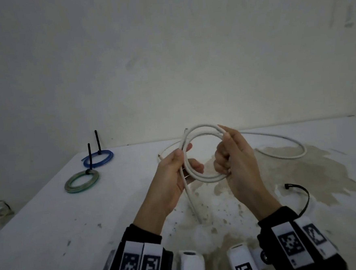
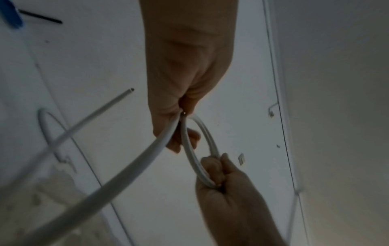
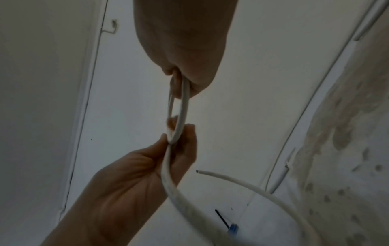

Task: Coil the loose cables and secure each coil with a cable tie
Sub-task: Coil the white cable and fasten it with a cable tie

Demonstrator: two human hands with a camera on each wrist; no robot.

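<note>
White cable, partly coiled: about two turns form a ring held upright above the white table, near its middle. The left hand pinches the ring at its 9 o'clock side between thumb and fingers; the right hand is clenched round the turns at 3 o'clock, with the index finger laid along the upper arc. A tail drops from the left hand's grip toward 6 o'clock. More white cable lies slack on the table at 2 o'clock from the ring; whether it joins the ring cannot be told.

Finished work, at 9 to 10 o'clock and well apart from the ring: a blue coil and a green coil, each flat on the table, each closed by a black tie whose end stands up.

One unused black cable tie lies at 4 o'clock, near the right wrist.

Judged state: two coils done; the third still needs its remaining length wound and its tie fitted.
</note>
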